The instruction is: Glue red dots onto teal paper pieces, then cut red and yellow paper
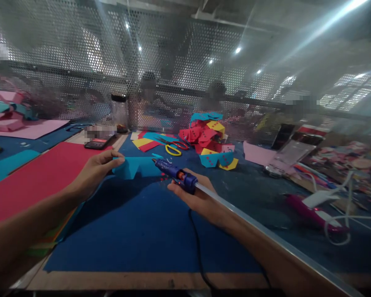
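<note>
A folded light-blue paper piece (pixel 136 166) is pinched at its left end by my left hand (pixel 100 165), which holds it just above the dark blue sheet (pixel 136 231). My right hand (pixel 198 194) is wrapped round a blue glue gun (pixel 176 171). Its tip meets or hovers close over the paper's right end; I cannot tell whether they touch. A long clear glue stick (pixel 250 218) runs out of the gun's back along my right forearm, and a black cord (pixel 195 235) hangs below. Small red bits lie under the paper's right end.
Behind are scissors (pixel 173 148) and a heap of folded red, yellow and blue paper pieces (pixel 207 136). Red card (pixel 55 173), a phone (pixel 100 140) and a jar (pixel 119 111) are at left. A magenta glue gun (pixel 315 212) with white cord and a tilted bottle (pixel 297 150) lie right.
</note>
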`<move>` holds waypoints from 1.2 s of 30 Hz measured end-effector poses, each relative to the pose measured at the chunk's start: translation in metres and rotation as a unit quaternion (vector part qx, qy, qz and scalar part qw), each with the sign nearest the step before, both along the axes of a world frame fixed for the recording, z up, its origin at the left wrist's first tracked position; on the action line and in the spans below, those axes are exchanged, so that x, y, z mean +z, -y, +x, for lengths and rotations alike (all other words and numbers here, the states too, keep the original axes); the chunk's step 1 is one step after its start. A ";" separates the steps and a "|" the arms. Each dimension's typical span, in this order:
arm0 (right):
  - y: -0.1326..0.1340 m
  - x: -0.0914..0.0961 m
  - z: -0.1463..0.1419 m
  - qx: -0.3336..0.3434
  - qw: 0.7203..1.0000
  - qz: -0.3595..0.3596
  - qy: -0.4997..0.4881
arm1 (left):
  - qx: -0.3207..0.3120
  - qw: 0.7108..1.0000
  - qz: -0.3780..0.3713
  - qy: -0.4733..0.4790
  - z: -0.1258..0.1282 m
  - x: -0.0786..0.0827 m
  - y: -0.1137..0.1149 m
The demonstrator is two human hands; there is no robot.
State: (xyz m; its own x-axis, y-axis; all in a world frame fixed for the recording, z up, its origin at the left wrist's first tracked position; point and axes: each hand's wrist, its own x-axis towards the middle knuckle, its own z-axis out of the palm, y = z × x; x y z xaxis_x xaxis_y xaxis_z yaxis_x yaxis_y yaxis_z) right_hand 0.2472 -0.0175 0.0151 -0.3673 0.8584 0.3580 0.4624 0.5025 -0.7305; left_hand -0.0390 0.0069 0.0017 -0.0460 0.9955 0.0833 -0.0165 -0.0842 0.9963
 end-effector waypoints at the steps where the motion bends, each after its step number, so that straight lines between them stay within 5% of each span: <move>1: 0.000 0.000 0.000 0.003 1.000 0.005 0.008 | 0.003 1.000 -0.004 0.001 0.001 0.001 0.001; 11: 0.002 0.001 -0.003 -0.003 0.996 0.076 0.042 | -0.001 1.000 -0.016 0.013 0.002 0.003 0.003; 36: -0.004 -0.008 0.000 0.018 0.989 0.112 0.092 | -0.019 0.999 -0.023 0.032 0.001 0.000 0.003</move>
State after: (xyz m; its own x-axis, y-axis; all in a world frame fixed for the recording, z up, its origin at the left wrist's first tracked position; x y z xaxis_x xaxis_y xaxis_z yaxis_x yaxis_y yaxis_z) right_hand 0.2470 -0.0133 0.0074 -0.4737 0.7498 0.4619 0.5560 0.6614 -0.5034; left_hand -0.0375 0.0041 0.0013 -0.0118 0.9993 0.0358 -0.0832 -0.0367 0.9959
